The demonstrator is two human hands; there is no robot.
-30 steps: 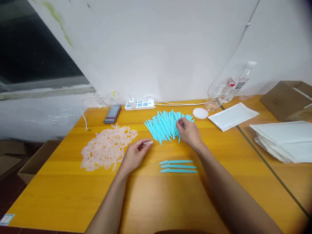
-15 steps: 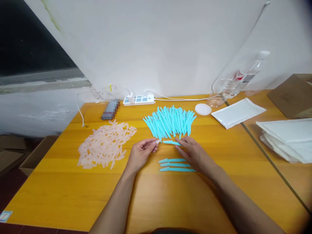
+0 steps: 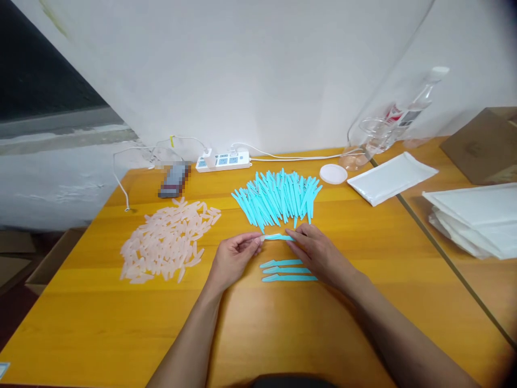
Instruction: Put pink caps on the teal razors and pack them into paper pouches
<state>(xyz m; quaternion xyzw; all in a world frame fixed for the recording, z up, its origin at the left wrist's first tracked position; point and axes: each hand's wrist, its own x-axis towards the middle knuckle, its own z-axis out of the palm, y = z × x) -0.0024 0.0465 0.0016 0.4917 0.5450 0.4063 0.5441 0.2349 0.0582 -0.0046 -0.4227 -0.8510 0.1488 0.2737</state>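
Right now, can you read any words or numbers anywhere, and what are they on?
Bottle label: red and white print, too blurred to read.
Power strip: markings too small to read.
Corner sticker: too small to read.
Blue stick and pale cap: no writing seen.
Nothing readable elsewhere.

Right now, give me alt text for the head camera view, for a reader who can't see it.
The left hand and right hand hold one turquoise stick between them over a yellow table, the left pinching a pale cap at its tip. Three more sticks lie nearer the person; a heap of turquoise sticks and a heap of pale caps lie farther back.
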